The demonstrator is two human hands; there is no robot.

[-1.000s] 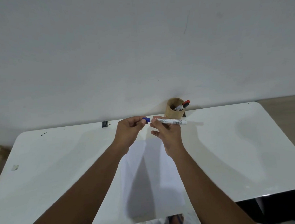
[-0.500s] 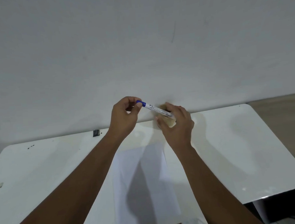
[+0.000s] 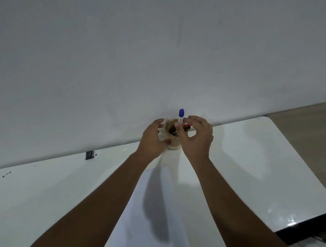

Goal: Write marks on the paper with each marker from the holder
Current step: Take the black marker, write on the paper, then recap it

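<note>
Currently we return blue-capped marker [image 3: 181, 117] to holder [image 3: 171, 135] at tabletop [image 3: 272, 156] far edge. Right hand [image 3: 196, 137] pinches marker upright, cap up; left hand [image 3: 153, 140] cups holder, fingers spread. Paper [image 3: 152, 207] lies near front edge. Next: release, pick red-capped marker [image 3: 188, 125].

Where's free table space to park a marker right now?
Bare table right of the right hand, out to the rounded corner; also left, between the small black object and the left hand. Crowded around the marker holder, both hands there.
</note>
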